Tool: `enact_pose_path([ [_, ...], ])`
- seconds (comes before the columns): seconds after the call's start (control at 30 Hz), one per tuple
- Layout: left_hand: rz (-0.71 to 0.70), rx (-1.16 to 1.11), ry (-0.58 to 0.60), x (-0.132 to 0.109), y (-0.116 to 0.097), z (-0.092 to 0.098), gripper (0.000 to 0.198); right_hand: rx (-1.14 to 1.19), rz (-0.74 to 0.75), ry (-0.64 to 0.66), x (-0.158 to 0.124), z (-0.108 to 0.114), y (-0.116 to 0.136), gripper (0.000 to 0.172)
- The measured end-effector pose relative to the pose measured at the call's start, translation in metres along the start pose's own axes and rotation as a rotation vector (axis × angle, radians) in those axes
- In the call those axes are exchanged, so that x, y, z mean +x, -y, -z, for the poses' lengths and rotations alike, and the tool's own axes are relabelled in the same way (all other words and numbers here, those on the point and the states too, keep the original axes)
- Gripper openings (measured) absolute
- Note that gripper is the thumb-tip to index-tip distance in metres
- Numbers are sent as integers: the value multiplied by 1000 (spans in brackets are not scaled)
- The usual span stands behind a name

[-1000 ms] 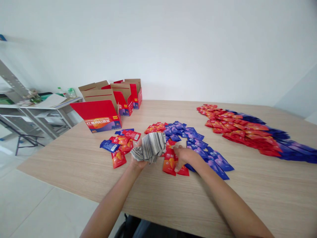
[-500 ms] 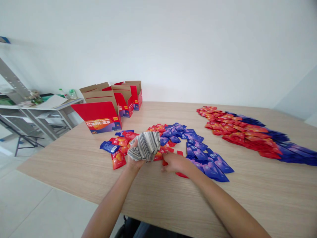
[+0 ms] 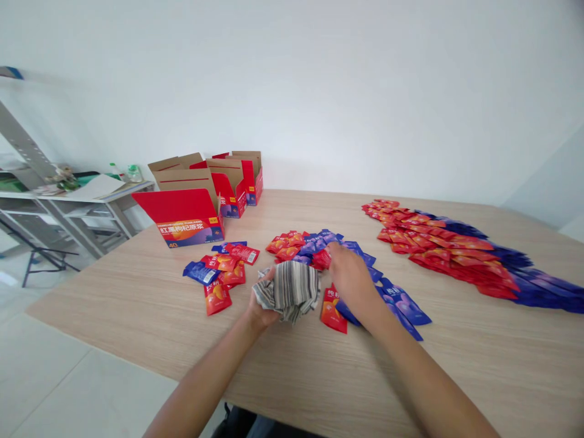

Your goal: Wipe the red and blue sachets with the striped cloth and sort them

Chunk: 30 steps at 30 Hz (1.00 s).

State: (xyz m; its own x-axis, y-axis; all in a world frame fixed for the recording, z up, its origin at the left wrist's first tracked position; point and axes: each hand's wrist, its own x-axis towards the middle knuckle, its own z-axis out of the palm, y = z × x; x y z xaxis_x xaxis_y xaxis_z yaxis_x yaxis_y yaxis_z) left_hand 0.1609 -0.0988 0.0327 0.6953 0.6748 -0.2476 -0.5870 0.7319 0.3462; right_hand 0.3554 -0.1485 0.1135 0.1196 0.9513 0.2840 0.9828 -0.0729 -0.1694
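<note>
A crumpled striped cloth [image 3: 292, 287] is held in my left hand [image 3: 262, 309], the fingers wrapped around its left side. My right hand [image 3: 349, 271] is closed just right of the cloth, over the purple sachets, its fingertips pinched at a red sachet [image 3: 322, 260]; the thumb side is partly hidden. Below that hand, another red sachet [image 3: 334, 310] lies flat. Purple sachets [image 3: 404, 301] spread out under and beyond my right wrist. A cluster of red sachets [image 3: 285, 243] lies behind the cloth.
Open red cartons [image 3: 189, 219] stand at the back left. In front of them lies a small pile of red and blue sachets [image 3: 219, 261]. Long overlapping rows of red sachets [image 3: 451, 243] and blue sachets [image 3: 545, 283] run along the right. A side desk [image 3: 109, 198] stands beyond the table's left edge.
My left hand has moved right and nearer with the cloth, uncovering the left sachet pile. My right hand has moved right and farther away, onto the purple sachets.
</note>
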Motion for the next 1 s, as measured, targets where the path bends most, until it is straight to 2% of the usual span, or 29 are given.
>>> enact_pose_path([
  [0.07,22,5,10,1,5,3,48,-35,84,-82,-12,-13,26,29],
  [0.17,-23,-44,8,0,4,8,49,-24,441,-191,-32,-41,65,22],
  [0.23,-58,-69,4,0,-1,10,49,36,530,-221,-40,-55,78,18],
  [0.37,-72,-30,7,-2,-6,6,47,124,479,-228,-41,-56,74,43],
  [0.5,-37,2,86,-4,2,2,41,68,407,-237,-35,-57,63,60],
  [0.67,-48,15,181,-5,10,1,35,40,406,-190,-29,-69,59,64],
  [0.83,41,45,245,-4,13,-1,44,28,433,-198,-15,-65,42,63],
  [0.9,56,51,254,-3,13,0,48,28,448,-202,-12,-62,37,64],
  [1.0,-16,40,219,-4,8,3,48,27,461,-179,-15,-59,39,64],
])
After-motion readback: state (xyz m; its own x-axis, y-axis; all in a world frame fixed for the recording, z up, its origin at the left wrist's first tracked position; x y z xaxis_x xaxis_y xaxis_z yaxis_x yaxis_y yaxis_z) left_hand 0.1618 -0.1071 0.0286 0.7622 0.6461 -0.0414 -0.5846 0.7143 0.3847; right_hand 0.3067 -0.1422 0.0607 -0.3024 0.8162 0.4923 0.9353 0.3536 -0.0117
